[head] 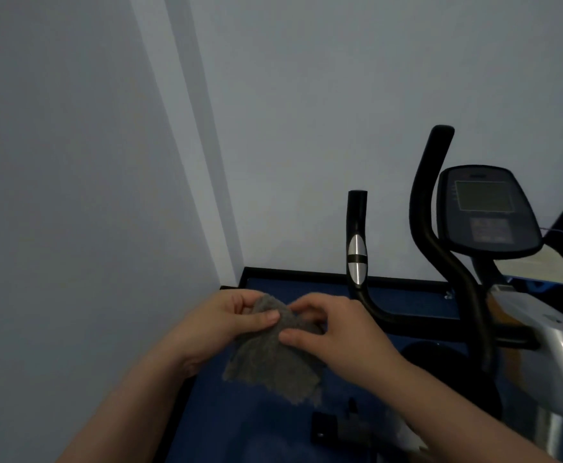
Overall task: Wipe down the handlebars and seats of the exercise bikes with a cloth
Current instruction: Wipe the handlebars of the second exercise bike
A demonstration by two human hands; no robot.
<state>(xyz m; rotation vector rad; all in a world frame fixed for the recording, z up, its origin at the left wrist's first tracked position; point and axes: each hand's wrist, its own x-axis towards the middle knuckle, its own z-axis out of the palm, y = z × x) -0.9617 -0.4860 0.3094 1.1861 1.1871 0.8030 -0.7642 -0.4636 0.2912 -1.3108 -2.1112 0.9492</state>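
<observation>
Grey cloth (273, 355) pinched betw thumbs + fingers of L hand (220, 325) & R hand (337, 332); rest hangs below.

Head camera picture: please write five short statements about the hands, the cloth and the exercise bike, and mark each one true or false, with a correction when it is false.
1. Both hands hold the grey cloth. True: the left hand and the right hand pinch its upper part.
2. The cloth is pressed on the handlebar. False: it hangs in the air, left of the handlebar.
3. The console screen shows bright numbers. False: it looks dark and blank.
4. The handlebar grip carries a silver sensor plate. True.
5. The bike stands on a red mat. False: the mat is blue.
</observation>
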